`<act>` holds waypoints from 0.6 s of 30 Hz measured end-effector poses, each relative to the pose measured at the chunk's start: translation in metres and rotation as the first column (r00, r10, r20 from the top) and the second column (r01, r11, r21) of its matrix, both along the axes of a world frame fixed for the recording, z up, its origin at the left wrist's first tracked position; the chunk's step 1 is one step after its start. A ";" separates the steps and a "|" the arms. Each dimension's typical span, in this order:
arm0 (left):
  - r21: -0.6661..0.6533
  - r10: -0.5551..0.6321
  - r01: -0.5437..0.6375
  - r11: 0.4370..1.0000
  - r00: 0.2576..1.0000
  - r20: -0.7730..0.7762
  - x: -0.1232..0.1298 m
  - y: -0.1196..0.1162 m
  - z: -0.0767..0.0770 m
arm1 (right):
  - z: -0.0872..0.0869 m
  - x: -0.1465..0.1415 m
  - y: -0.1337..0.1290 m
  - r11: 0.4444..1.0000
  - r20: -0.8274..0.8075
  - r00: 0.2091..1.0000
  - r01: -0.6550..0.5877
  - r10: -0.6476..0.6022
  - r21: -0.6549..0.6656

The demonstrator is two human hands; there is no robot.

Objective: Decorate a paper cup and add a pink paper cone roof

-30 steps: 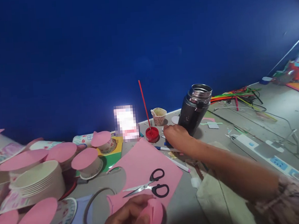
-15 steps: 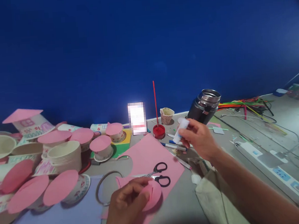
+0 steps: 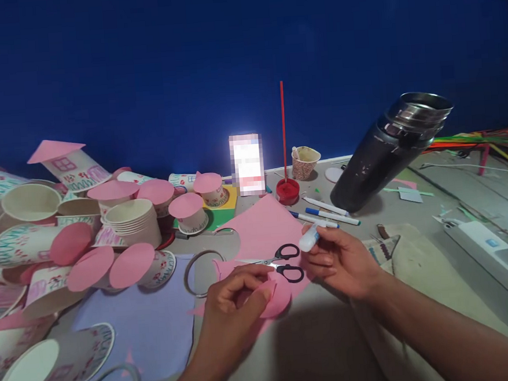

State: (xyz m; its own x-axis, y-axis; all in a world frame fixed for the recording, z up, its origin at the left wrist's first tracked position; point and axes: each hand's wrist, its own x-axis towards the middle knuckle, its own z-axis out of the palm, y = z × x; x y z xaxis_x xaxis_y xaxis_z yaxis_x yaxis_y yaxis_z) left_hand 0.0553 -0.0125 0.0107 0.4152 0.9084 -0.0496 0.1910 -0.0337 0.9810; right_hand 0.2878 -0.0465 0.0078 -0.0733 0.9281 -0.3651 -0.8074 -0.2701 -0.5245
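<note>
Pink disc (image 3: 283, 300) sits pinched between the thumb and curled fingers of the person's left hand (image 3: 236, 308), low above the desk (image 3: 317, 345), with part of its surface hidden by the fingers. The right hand (image 3: 343, 259) grips a small white tube (image 3: 309, 239) by its upper end, at 1 o'clock from the disc, its other end angled down toward the left.

At 12 o'clock, black-handled scissors (image 3: 288, 263) lie on a cut pink sheet (image 3: 263, 227), their blades partly hidden behind the left hand. Farther out in the same direction stand a red pot (image 3: 288, 192) with a tall red stick (image 3: 283, 130) and, slightly right of it, a patterned cup (image 3: 305, 165). Markers (image 3: 332, 216) rest at 1 o'clock, and an open-mouthed black flask (image 3: 371, 162) stands between 1 and 2.

Over at 3 o'clock, pale cloth (image 3: 435, 288) spreads beside a power strip (image 3: 496, 258). A lavender sheet (image 3: 145, 320) lies at 9 o'clock, a gray ring (image 3: 189, 276) between 9 and 10, and a stack of paper cups (image 3: 132, 225) at 10, among decorated cups topped with pink paper. A bright, pixelated panel (image 3: 247, 165) glows against the blue wall (image 3: 162, 63) between 11 and 12.
</note>
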 end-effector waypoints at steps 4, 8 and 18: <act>0.072 0.030 -0.031 0.997 0.999 0.011 0.001 -0.002 0.001 | -0.003 -0.003 -0.007 0.995 0.173 0.985 -0.030 0.014 0.092; 0.287 0.048 -0.054 0.957 0.998 0.027 0.000 -0.004 0.000 | 0.000 -0.007 -0.022 0.977 0.568 0.819 -0.054 -0.075 0.207; 0.624 0.010 -0.004 0.782 1.000 -0.006 0.002 -0.001 -0.005 | 0.015 -0.016 -0.026 0.862 0.887 0.217 -0.228 -0.409 0.453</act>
State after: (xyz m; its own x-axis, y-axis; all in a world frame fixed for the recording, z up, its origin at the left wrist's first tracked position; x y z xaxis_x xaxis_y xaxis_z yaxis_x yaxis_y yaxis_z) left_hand 0.0569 -0.0133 0.0054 0.4108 0.7451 0.5255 0.2020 -0.6364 0.7445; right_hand 0.2723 -0.0728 0.0224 0.1195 0.9395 0.3210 0.3844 0.2544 -0.8874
